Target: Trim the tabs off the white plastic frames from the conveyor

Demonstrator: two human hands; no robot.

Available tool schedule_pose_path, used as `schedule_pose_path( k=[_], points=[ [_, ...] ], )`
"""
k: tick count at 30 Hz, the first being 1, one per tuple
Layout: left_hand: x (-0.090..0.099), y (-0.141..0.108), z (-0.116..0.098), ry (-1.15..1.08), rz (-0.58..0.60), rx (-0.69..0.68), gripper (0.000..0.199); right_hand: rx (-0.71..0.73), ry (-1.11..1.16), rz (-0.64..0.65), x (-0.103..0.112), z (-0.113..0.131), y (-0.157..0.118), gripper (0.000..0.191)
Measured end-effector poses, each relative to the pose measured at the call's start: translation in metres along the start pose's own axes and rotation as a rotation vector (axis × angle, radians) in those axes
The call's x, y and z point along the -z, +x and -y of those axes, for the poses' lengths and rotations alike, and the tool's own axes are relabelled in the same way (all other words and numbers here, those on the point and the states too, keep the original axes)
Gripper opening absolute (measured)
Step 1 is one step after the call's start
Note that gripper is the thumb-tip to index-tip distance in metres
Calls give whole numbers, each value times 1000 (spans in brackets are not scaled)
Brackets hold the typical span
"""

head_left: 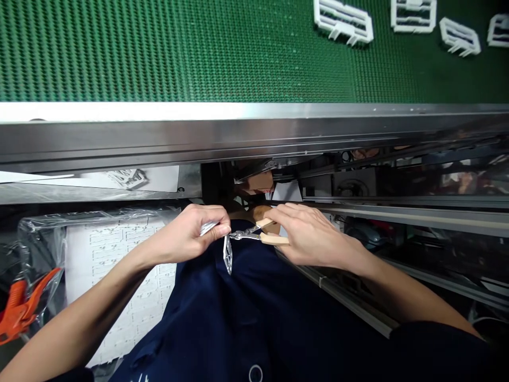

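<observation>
In front of my body, my left hand (204,231) is closed on a small white plastic frame (227,255), whose slotted lower part hangs below the fingers. Another bit of white plastic shows between thumb and forefinger. My right hand (314,236) is wrapped round a pair of nippers (258,236) with cream-coloured handles. The handles stand spread apart. The nippers' metal head points left and meets the plastic at my left fingertips, which partly hide the jaws.
Ahead runs a green conveyor belt (159,53) with a metal edge rail (159,135). Several white plastic frames (344,21) lie on its right part. Orange-handled cutters (24,305) lie at lower left, beside a printed sheet (131,286) in clear plastic.
</observation>
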State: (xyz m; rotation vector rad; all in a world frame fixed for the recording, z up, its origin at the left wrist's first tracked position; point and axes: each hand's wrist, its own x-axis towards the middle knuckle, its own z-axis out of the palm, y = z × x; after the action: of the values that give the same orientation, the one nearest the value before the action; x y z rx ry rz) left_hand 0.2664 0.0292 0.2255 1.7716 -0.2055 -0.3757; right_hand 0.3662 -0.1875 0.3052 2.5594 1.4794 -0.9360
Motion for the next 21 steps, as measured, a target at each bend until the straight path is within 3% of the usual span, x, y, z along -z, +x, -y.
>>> schedule_pose_path(
  k=[10, 14, 21],
  points=[
    [-3, 6, -8, 67, 27, -9, 24, 59, -129, 42, 15, 2, 3, 26],
    [-5, 6, -8, 72, 37, -9, 25, 73, -195, 104, 28, 8, 10, 19],
    [-6, 3, -1, -42, 33, 86, 22, 8, -95, 208, 30, -5, 20, 12]
  ],
)
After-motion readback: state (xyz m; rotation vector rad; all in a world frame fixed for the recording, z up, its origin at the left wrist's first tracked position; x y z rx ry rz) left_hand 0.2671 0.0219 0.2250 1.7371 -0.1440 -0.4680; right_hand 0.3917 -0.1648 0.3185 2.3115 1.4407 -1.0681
